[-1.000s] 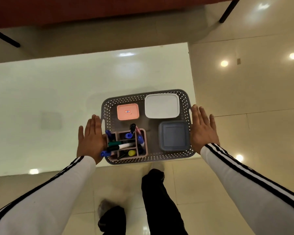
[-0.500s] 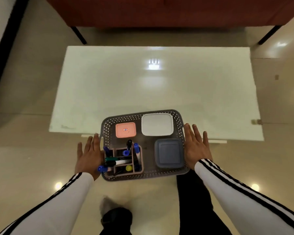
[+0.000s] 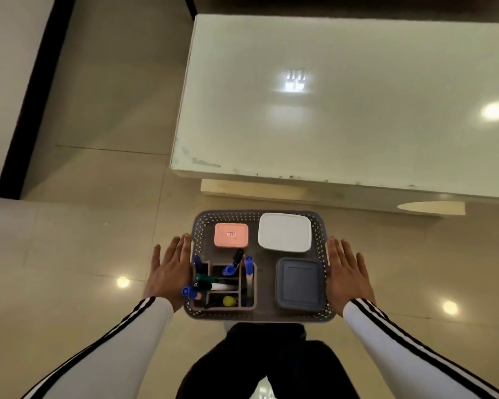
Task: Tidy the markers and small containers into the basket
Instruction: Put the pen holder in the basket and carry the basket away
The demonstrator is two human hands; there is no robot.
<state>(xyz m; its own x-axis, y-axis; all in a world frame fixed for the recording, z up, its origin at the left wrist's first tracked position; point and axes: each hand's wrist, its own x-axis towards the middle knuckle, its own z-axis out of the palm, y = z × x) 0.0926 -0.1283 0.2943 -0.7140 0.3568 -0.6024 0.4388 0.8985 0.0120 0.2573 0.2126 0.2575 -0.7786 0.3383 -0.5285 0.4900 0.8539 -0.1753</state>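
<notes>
A grey perforated basket (image 3: 200,226) hangs in the air over the floor, in front of my legs. My left hand (image 3: 170,272) presses flat against its left side and my right hand (image 3: 347,275) against its right side, fingers straight, carrying it between them. Inside lie a pink lidded container (image 3: 231,235) at the far left, a white lidded container (image 3: 284,232) at the far right and a dark grey lidded container (image 3: 299,283) at the near right. A divided pink organiser (image 3: 251,304) at the near left holds several markers (image 3: 212,285) with blue, green and black caps.
A glossy white low table (image 3: 343,110) stands just beyond the basket, its near edge a short way ahead. Shiny beige floor tiles (image 3: 84,226) lie all around. My dark trouser legs (image 3: 265,358) are under the basket. A black-edged wall base (image 3: 26,105) runs along the far left.
The basket has come off the table edge and now hangs over the floor, nearer to me. Both hands stay pressed on its sides. The view has shifted back and right of the table's left corner.
</notes>
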